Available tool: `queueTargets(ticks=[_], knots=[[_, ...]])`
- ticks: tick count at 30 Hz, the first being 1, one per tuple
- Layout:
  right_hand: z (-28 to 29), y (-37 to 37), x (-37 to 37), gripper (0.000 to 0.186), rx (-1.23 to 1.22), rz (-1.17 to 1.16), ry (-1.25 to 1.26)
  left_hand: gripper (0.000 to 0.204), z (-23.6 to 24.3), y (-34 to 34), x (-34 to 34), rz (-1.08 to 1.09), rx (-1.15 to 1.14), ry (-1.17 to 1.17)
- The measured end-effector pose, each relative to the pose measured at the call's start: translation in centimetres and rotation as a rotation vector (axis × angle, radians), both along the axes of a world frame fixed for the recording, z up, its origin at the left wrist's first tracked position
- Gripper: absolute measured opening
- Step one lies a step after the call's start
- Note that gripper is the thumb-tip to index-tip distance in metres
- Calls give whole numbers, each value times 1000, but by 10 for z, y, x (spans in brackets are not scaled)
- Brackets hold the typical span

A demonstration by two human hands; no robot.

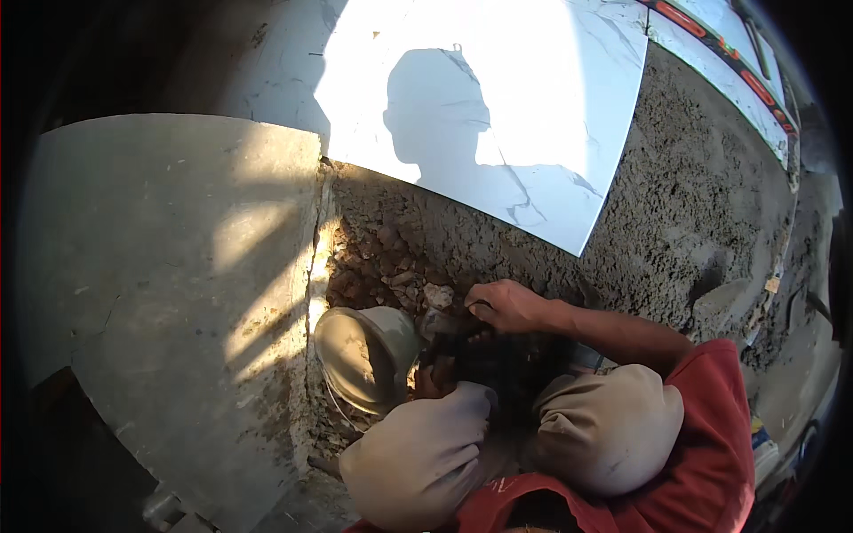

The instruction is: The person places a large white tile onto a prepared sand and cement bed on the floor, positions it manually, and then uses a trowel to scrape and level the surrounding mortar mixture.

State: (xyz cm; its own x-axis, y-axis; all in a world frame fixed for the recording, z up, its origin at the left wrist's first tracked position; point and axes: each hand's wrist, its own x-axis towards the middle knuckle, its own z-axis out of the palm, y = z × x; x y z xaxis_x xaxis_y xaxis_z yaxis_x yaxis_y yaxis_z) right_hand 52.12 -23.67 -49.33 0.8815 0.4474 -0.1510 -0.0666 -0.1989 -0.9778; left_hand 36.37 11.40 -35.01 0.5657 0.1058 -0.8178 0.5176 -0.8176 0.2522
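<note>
Right hand (pixel 502 305) pinching rubble (pixel 391 271) beside the pan (pixel 364 355) — left hand (pixel 429 384) mostly hidden, grip unclear — clearing stones; next needs a firm lift into pan.

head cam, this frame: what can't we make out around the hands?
- Left hand: mostly hidden behind the knee; whether it grips anything cannot be told.
- Right hand: its fingers curl into rubble; what they touch is hidden.
- Between the knees: deep shadow, nothing readable.
- Pan: inside hard to read in the glare.
- Striped level: bent at the rim.
</note>
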Motion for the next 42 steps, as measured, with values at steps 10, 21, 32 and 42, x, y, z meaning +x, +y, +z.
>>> queueTargets(ticks=[10, 21, 32, 42], knots=[[6, 1, -21, 25, -57, -26, 119, 42, -32, -31, 40, -100, -107, -179], [-17, 5, -56, 29, -97, 73, 70, 44, -58, -62, 81, -271, -185, -217], [24, -49, -25, 57, 684, -188, 527, 48, -47, -133, 158, -549, -512, -397], [39, -114, -65, 88, 1358, -479, 354, 46, -43, -270, 224, -890, -812, -208]])
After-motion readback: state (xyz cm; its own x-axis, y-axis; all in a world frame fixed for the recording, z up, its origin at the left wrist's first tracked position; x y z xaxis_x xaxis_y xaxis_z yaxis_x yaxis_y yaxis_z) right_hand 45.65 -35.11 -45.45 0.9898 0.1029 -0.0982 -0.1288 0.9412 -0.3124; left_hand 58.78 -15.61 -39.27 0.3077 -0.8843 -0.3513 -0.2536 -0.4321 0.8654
